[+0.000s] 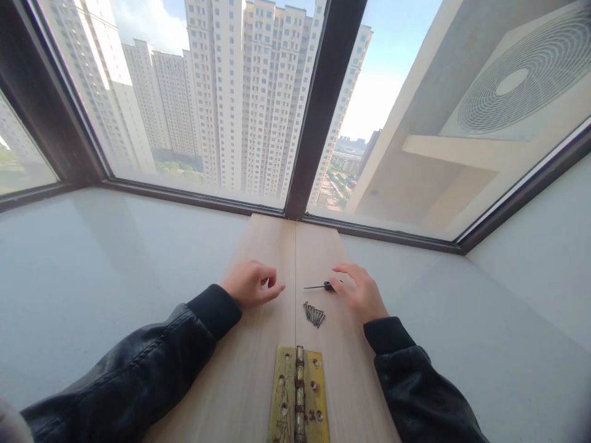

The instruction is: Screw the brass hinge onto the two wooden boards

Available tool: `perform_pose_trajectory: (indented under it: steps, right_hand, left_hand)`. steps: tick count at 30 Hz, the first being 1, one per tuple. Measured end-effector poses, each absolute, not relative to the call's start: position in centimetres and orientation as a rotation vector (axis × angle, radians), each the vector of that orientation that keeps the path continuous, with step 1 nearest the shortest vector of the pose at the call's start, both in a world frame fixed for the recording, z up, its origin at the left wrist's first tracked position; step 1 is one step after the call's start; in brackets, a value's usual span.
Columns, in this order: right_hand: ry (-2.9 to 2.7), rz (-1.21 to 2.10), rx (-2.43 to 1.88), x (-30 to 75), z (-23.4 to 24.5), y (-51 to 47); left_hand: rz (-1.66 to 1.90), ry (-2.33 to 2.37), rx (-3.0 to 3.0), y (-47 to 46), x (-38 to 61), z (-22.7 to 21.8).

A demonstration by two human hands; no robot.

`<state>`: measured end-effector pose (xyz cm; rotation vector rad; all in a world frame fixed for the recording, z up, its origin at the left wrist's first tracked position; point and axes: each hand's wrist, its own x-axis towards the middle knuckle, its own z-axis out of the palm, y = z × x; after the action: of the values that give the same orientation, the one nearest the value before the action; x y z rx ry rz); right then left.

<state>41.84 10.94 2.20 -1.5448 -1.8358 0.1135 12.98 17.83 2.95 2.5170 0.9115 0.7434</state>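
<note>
two pale wooden boards [258,344] lie side by side on the white sill [92,277], meeting at a seam that runs toward the window [231,92]. a brass hinge [298,397] lies opened flat across that seam, nearest the camera. just beyond the hinge sits a small heap of screws [314,314]. past the screws lies a small screwdriver [321,287], its handle touched by the right hand [362,294], fingers loosely spread, gripping nothing. left of the seam, level with the screwdriver, the left hand [252,283] rests on the board, fingers curled in, holding nothing visible.
</note>
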Motion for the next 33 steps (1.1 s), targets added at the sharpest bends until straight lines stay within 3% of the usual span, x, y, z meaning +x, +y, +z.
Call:
perform_pose_trajectory:
  steps: [7,12,22,26,33]
  right_hand:
    - [-2.339,0.523,-1.341,37.8,7.4,6.3]
    - [-2.477,0.739,-1.587,36.5,9.1,3.8]
    - [-2.646,0.151,-1.328,35.6,3.4,0.9]
    - [-2.765,-0.086,-1.303,35.0,3.3,1.0]
    - [-2.683,-0.004,-1.434,33.9,3.4,0.8]
  left_hand:
    - [0.692,0.710,2.593,16.8,13.2,2.4]
    - [0.514,0.366,2.591,14.6,13.2,4.1]
    - [0.745,0.686,2.620,16.6,12.3,2.8]
    - [0.873,0.775,2.608,16.9,12.1,2.6]
    - [1.038,0.779,2.598,17.0,12.1,2.3]
